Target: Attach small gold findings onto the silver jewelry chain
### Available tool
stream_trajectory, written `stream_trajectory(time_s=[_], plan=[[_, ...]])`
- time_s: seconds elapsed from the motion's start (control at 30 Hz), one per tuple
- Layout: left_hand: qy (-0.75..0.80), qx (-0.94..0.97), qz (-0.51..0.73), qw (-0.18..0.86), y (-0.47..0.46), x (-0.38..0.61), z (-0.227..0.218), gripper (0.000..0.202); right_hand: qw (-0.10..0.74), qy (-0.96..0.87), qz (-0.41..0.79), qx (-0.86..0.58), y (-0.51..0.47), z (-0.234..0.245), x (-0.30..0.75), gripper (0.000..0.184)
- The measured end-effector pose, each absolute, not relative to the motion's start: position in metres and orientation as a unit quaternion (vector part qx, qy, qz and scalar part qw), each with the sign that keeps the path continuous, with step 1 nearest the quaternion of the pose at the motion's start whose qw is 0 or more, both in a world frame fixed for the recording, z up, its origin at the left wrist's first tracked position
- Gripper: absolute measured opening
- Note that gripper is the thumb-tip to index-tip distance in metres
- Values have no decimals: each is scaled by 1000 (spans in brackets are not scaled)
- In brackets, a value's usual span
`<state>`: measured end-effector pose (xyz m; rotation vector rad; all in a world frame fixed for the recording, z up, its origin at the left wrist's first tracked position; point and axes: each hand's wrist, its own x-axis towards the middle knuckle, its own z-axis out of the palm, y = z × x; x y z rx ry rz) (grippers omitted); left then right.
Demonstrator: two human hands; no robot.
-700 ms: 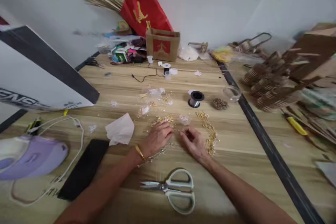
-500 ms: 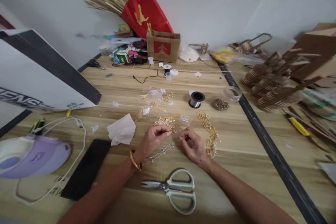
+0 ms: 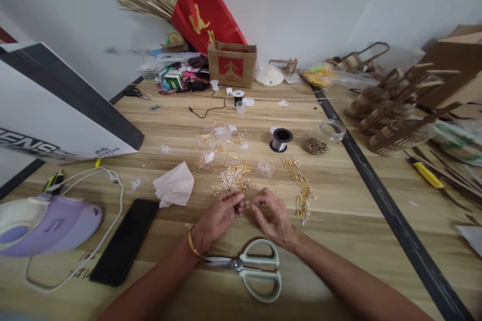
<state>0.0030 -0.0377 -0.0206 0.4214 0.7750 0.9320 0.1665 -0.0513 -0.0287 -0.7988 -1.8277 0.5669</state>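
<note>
My left hand (image 3: 222,214) is closed in a pinch at the front edge of a pile of small gold and silver beads (image 3: 231,178); what its fingertips grip is too small to make out. A little ring (image 3: 247,204) shows right beside those fingertips. Facing it, my right hand (image 3: 274,216) has its fingers curled, thumb and index tips close together, with anything between them hidden. A silver chain (image 3: 189,225) pokes out behind the left wrist, mostly covered by that hand. Scissors with pale handles (image 3: 259,271) lie just below both hands. Gold chains (image 3: 301,188) rest to the right.
A spool of wire (image 3: 281,140), a bag of rings (image 3: 265,168) and a heap of dark beads (image 3: 316,146) lie beyond the hands. To the left are a crumpled tissue (image 3: 173,184), a black phone (image 3: 124,242) and a purple device (image 3: 56,225). Small woven baskets (image 3: 391,110) stand right.
My left hand has moved slightly lower and now covers most of the silver chain that lay in view. More of the bead pile shows. The right hand has shifted slightly, its fingers rearranged.
</note>
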Motion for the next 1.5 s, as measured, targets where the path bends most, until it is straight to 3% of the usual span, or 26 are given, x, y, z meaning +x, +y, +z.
stream_trajectory(time_s=[1.5], plan=[[361, 166, 403, 825, -42, 9, -17, 26, 487, -781, 212, -327, -44, -37, 173, 7]])
